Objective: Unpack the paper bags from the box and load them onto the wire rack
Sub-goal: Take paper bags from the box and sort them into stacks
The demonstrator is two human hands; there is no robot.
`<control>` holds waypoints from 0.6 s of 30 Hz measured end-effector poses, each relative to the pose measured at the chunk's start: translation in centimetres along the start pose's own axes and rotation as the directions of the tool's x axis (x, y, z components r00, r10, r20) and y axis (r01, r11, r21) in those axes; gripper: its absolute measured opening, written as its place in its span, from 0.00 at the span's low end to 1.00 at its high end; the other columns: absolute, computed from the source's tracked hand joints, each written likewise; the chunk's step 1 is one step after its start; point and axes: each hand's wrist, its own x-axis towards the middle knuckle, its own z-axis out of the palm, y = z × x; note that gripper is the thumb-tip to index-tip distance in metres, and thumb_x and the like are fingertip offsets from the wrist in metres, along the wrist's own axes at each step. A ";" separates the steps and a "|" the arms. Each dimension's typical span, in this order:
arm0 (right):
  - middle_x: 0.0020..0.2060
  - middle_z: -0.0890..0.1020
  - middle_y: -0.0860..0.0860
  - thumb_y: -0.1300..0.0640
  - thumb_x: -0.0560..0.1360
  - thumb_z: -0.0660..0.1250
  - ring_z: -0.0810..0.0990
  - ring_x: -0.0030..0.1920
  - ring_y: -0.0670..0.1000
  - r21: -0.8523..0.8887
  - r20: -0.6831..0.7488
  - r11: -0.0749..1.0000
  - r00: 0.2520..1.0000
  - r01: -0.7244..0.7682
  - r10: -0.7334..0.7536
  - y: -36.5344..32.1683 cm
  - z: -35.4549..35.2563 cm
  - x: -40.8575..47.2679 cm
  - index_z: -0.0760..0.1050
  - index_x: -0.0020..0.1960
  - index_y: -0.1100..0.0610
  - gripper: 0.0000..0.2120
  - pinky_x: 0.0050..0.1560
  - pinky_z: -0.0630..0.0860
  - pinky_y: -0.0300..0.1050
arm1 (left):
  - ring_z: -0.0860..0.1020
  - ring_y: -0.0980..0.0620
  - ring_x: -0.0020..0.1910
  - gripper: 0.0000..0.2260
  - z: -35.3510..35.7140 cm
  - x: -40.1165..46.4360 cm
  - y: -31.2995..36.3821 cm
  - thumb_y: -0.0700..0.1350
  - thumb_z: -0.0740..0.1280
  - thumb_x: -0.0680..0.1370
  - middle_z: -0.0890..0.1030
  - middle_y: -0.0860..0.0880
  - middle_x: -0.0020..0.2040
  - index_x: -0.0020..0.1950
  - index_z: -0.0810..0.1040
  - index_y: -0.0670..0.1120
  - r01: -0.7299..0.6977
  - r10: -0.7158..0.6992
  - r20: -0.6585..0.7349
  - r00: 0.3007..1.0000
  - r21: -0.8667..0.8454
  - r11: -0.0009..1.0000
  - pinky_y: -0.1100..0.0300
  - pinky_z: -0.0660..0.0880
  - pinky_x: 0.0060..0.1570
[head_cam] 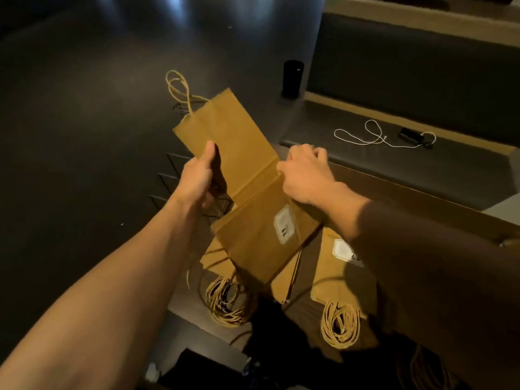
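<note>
With your left hand [197,178] gripping the flat paper bag [242,175] by its edge and your right hand [305,173] curled on its fold above the wire rack [171,175], slide it squarely between the wires, handles up.

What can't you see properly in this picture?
- Head view: the wire rack is mostly hidden behind the paper bag and the left hand.
- White label: print too blurred to read.
- Right hand: fingertips hidden behind the bag's edge.
- Box: cut off at the right.
</note>
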 end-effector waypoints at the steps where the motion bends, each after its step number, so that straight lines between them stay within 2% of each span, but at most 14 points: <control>1: 0.59 0.70 0.55 0.57 0.75 0.61 0.64 0.65 0.59 -0.042 -0.012 0.998 0.998 0.055 -0.056 -1.3 0.7 0.4 0.78 0.57 0.49 0.13 0.67 0.58 0.59 | 0.80 0.55 0.28 0.17 0.1 -0.3 -0.3 0.58 0.62 0.82 0.82 0.46 0.40 0.51 0.76 0.45 -0.008 0.008 0.000 1.000 -0.002 1.000 0.63 0.76 0.31; 3: 0.67 0.66 0.57 0.57 0.74 0.65 0.60 0.69 0.61 -0.073 -0.050 0.990 0.991 0.123 -0.127 -3.4 2.2 1.0 0.74 0.63 0.51 0.18 0.69 0.55 0.59 | 0.84 0.53 0.42 0.14 -0.4 0.1 -0.8 0.55 0.61 0.83 0.85 0.45 0.53 0.55 0.78 0.46 -0.061 0.059 -0.067 0.996 -0.028 0.998 0.58 0.81 0.44; 4: 0.70 0.63 0.58 0.58 0.73 0.67 0.57 0.71 0.62 -0.049 -0.068 0.993 0.992 0.106 -0.109 -4.0 3.0 1.0 0.70 0.66 0.50 0.23 0.70 0.55 0.60 | 0.83 0.53 0.47 0.12 -1.0 0.4 -0.9 0.56 0.61 0.83 0.84 0.47 0.55 0.54 0.78 0.48 -0.087 0.087 -0.110 0.990 0.004 0.996 0.56 0.80 0.51; 6: 0.73 0.59 0.58 0.56 0.73 0.68 0.56 0.73 0.62 0.060 -0.047 0.998 0.998 -0.029 0.032 -4.8 4.4 0.5 0.62 0.72 0.50 0.30 0.71 0.56 0.60 | 0.81 0.53 0.53 0.13 -1.8 0.6 -0.6 0.59 0.59 0.82 0.83 0.53 0.56 0.55 0.77 0.52 -0.123 0.137 -0.152 0.979 0.101 0.987 0.54 0.77 0.60; 8: 0.72 0.61 0.58 0.47 0.75 0.67 0.60 0.72 0.62 0.188 0.122 0.947 0.963 -0.261 0.241 -5.4 5.8 -0.5 0.59 0.73 0.51 0.31 0.68 0.59 0.62 | 0.78 0.54 0.58 0.18 -2.3 0.8 -0.6 0.60 0.56 0.83 0.79 0.56 0.59 0.65 0.74 0.51 -0.139 0.161 -0.168 0.973 0.134 0.981 0.56 0.73 0.62; 10: 0.73 0.61 0.60 0.37 0.74 0.65 0.61 0.71 0.65 0.246 0.358 0.838 0.849 -0.486 0.388 -6.0 7.9 -1.6 0.56 0.75 0.51 0.37 0.66 0.62 0.64 | 0.76 0.56 0.57 0.18 -2.4 0.9 -0.7 0.59 0.55 0.84 0.76 0.58 0.58 0.68 0.71 0.51 -0.165 0.184 -0.175 0.967 0.117 0.979 0.57 0.72 0.60; 13: 0.76 0.51 0.62 0.29 0.66 0.67 0.54 0.73 0.70 0.265 0.598 0.648 0.649 -0.714 0.470 -7.2 11.0 -3.0 0.44 0.78 0.52 0.54 0.67 0.62 0.69 | 0.76 0.61 0.50 0.11 -2.0 0.9 -0.9 0.58 0.55 0.84 0.75 0.63 0.52 0.62 0.69 0.54 -0.175 0.192 -0.175 0.966 0.110 0.978 0.59 0.71 0.56; 15: 0.76 0.44 0.65 0.31 0.65 0.72 0.51 0.74 0.72 0.253 0.679 0.517 0.531 -0.818 0.507 -7.6 13.0 -3.6 0.35 0.78 0.55 0.62 0.70 0.60 0.69 | 0.74 0.63 0.48 0.10 -1.8 0.8 -1.2 0.58 0.55 0.84 0.73 0.66 0.51 0.61 0.67 0.55 -0.179 0.197 -0.165 0.966 0.120 0.977 0.61 0.70 0.54; 16: 0.76 0.44 0.66 0.34 0.65 0.74 0.52 0.73 0.71 0.238 0.701 0.483 0.493 -0.843 0.515 -7.7 14.0 -3.9 0.32 0.78 0.57 0.63 0.70 0.60 0.68 | 0.74 0.64 0.48 0.10 -1.8 0.8 -1.4 0.58 0.55 0.84 0.72 0.66 0.50 0.61 0.66 0.55 -0.181 0.200 -0.155 0.968 0.127 0.975 0.61 0.69 0.54; 18: 0.74 0.52 0.66 0.37 0.65 0.76 0.59 0.71 0.68 0.208 0.714 0.469 0.460 -0.859 0.527 -7.7 15.3 -4.2 0.31 0.77 0.59 0.64 0.68 0.64 0.64 | 0.74 0.64 0.48 0.10 -1.7 0.9 -1.8 0.58 0.55 0.84 0.71 0.67 0.50 0.61 0.66 0.56 -0.190 0.208 -0.130 0.970 0.138 0.972 0.61 0.70 0.54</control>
